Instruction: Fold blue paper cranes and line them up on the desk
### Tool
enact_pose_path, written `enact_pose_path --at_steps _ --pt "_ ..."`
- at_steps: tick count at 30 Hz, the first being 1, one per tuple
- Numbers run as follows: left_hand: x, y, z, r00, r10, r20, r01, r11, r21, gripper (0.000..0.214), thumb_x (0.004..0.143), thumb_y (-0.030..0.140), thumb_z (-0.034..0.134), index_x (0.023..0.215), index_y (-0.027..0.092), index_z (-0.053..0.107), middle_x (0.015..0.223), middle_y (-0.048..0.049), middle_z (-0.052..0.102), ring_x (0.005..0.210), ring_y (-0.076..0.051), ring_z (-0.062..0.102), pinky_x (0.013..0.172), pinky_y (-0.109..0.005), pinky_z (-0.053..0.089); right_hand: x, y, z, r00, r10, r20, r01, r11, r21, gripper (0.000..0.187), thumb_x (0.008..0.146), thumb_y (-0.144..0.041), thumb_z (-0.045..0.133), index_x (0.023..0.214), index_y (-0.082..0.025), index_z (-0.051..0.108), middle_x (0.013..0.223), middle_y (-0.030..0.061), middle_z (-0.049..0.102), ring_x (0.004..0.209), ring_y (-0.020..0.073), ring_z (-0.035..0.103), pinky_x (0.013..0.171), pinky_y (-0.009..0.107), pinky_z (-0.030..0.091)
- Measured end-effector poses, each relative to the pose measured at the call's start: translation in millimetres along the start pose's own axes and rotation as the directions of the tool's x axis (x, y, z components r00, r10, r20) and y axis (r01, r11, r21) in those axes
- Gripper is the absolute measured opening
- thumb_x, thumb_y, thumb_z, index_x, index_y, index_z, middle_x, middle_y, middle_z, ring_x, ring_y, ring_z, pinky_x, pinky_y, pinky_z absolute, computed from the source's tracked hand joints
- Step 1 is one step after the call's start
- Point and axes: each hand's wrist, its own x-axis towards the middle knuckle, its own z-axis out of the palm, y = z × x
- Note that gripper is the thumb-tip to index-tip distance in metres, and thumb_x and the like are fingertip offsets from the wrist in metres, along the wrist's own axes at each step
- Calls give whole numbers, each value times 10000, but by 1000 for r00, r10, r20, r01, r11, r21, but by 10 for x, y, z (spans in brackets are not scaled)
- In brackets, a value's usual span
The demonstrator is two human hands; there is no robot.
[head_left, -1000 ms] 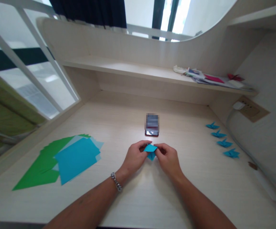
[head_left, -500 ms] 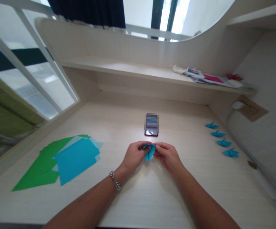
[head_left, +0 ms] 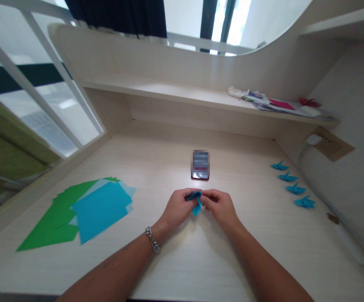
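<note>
A small folded piece of blue origami paper [head_left: 196, 209] is held between both hands above the middle of the desk, its pointed end toward me. My left hand [head_left: 179, 205] pinches its left side, the thumb lying on the paper. On its right side my right hand [head_left: 218, 204] grips the edge between thumb and fingers. Part of the paper is hidden by the fingers. A phone [head_left: 200, 165] with a blurred-out screen lies just beyond the hands.
Blue paper sheets [head_left: 103, 212] overlap green sheets [head_left: 50, 222] at the left. Several folded blue paper cranes [head_left: 305, 202] stand in a row at the right, near a grey cable [head_left: 310, 180]. A shelf [head_left: 169, 93] with papers [head_left: 282, 103] crosses the back.
Both hands have shifted slightly downward with the folded paper. The right fingers have moved in over its right side, and less of its right part shows.
</note>
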Motion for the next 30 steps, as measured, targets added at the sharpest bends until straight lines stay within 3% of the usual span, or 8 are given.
enact_pose_path --at_steps 5,11,30 --pt "-2 -1 10 998 -47 37 51 991 -123 288 766 165 649 1044 144 720 956 -91 729 877 -204 642 803 -319 498 -43 -51 10 991 -115 -70 101 980 -174 163 766 -302 685 852 -182 756 773 52 733 687 177 650 640 281 507" --pt "-9 -5 45 992 -106 72 122 952 -282 265 789 199 636 1032 130 713 879 -82 713 768 -169 615 708 -288 478 -84 -123 34 977 -177 -120 144 958 -247 142 790 -268 659 854 -177 746 796 53 730 677 175 670 630 274 526" --pt "-30 54 33 970 -209 121 238 910 -338 439 693 199 748 1107 85 657 815 -85 678 662 -148 606 641 -306 493 -102 -81 23 964 -227 -142 176 936 -304 127 779 -247 663 861 -201 749 804 43 732 707 181 672 667 288 531"
